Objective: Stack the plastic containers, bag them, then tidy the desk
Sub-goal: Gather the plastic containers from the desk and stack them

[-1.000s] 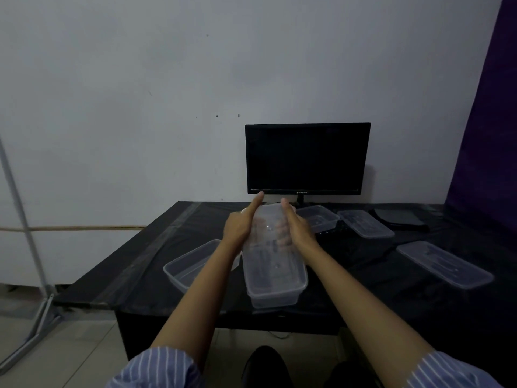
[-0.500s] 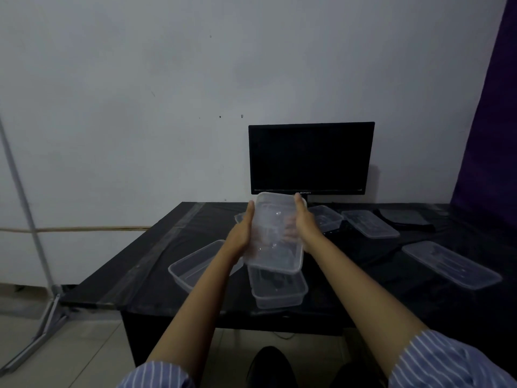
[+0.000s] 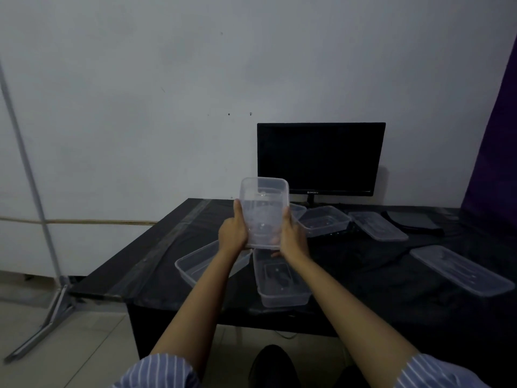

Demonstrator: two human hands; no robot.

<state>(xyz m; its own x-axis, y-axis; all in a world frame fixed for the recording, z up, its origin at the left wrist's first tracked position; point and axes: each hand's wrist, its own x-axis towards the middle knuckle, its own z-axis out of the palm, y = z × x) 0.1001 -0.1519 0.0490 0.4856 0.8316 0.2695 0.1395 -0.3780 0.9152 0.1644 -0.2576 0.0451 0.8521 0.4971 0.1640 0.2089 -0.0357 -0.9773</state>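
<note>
Held container: I gripped a clear, thin-walled rectangular plastic container (image 3: pixel 264 212) with rounded corners, lifted above the tabletop (image 3: pixel 363 278) and tilted so its open side faced me.
Left hand: my left hand (image 3: pixel 232 233) clamped its left wall, thumb laid along the rim.
Right hand: my right hand (image 3: pixel 292 236) clamped the right wall, fingers curled behind the see-through plastic.
Container below: a second clear tub (image 3: pixel 281 281) sat upright at the front edge, just under my hands, with something dark and rectangular visible through it.
Left tub: another empty clear tub (image 3: pixel 195 268) lay angled beside it, partly hidden by my left forearm.
Back tubs: one more clear tub (image 3: pixel 324 221) stood near the monitor (image 3: pixel 320 158).
Lids: two flat, ribbed clear lids (image 3: pixel 377 225) (image 3: pixel 458 270) lay to the right, well apart.
Tabletop: black, glossy, slightly wrinkled covering.
Sleeves: blue striped fabric (image 3: pixel 156 371).
</note>
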